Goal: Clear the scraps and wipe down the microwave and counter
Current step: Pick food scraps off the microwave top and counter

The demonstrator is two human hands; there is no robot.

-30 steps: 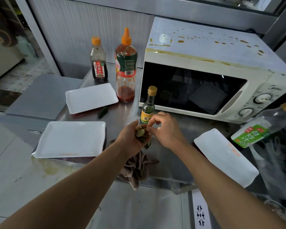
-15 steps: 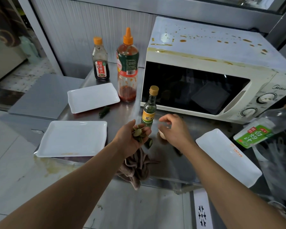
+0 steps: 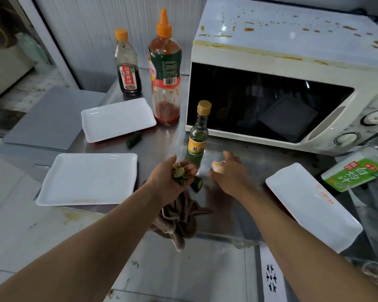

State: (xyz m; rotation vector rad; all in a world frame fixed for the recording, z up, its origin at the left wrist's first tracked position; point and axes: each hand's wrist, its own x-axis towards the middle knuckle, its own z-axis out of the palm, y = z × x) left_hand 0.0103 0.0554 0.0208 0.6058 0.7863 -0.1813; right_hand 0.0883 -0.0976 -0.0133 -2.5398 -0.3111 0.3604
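The left hand (image 3: 169, 178) is curled around green scraps (image 3: 179, 173) and a brown cloth (image 3: 179, 221) hanging off the counter (image 3: 162, 140) edge; the right hand (image 3: 228, 174) pinches a pale scrap (image 3: 217, 166) just right of a small bottle (image 3: 198, 136); another green scrap (image 3: 133, 139) lies between two plates; the microwave (image 3: 292, 53) top is spattered.
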